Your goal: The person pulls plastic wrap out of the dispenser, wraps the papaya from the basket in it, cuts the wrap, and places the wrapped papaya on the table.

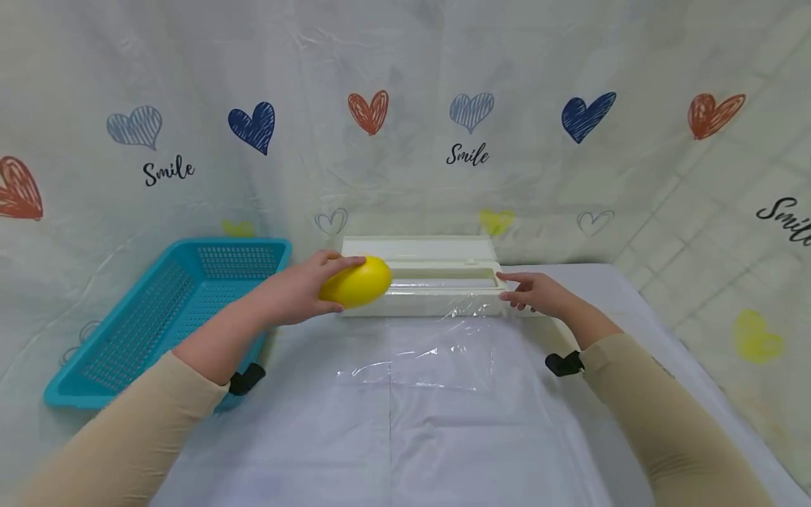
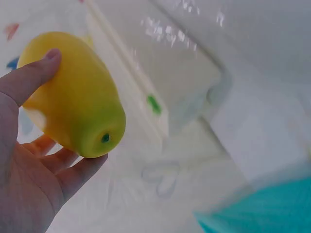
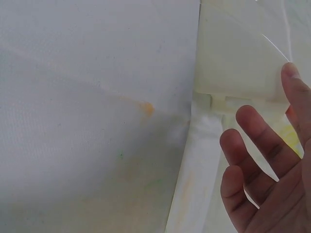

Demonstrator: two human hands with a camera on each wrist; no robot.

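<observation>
My left hand (image 1: 298,285) grips a yellow mango (image 1: 357,282) with the thumb on one side and fingers on the other. In the left wrist view the mango (image 2: 77,97) shows a greenish end with a small dark stem spot. Behind it stands a white cling film box (image 1: 437,304), lid (image 1: 418,248) raised, a roll (image 1: 443,283) inside. Clear film (image 1: 418,359) stretches from the box over the table towards me. At the box's right end is my right hand (image 1: 535,292), fingers loosely spread, fingertips at the box's edge. Whether they press it, I cannot tell.
A blue-green plastic basket (image 1: 167,243) with perforated walls stands on the left, beside my left forearm. White cloth (image 1: 355,451) covers the table. A hanging sheet printed with hearts (image 1: 250,127) rises behind the box and along the right side.
</observation>
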